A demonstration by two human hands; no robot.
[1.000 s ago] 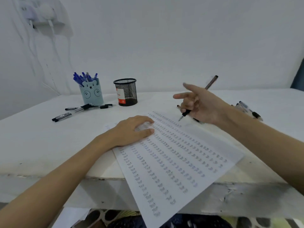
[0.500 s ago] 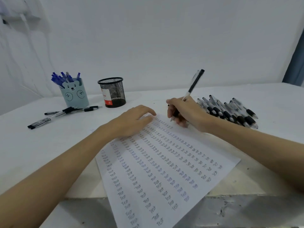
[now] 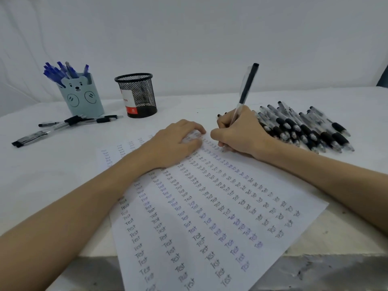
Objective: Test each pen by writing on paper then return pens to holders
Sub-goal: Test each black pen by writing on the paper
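The black pen stands nearly upright, leaning a little to the right, in the right hand, whose fingers are curled tight round its lower barrel; its tip comes down at the far end of the paper, though the tip itself is hidden behind the fingers. The paper lies askew on the table, its near corner hanging over the front edge, and it is covered in slanting columns of the word "Test", most in black ink, some in blue. The left hand lies flat on the far part of the sheet with fingers relaxed and spread, holding nothing, its fingertips just beside the right hand. The two hands are close together but do not clearly touch.

To the right of the writing hand, a heap of black pens with clear barrels and dark grips lies on the table, touching or just behind the wrist. To the far left stands a pale blue bear-faced holder filled with blue pens. Beside it, to its right, stands a black mesh holder with a red and white label; whether anything is in it cannot be told. A few loose black pens lie on the table in front of the bear-faced holder, running off to the left
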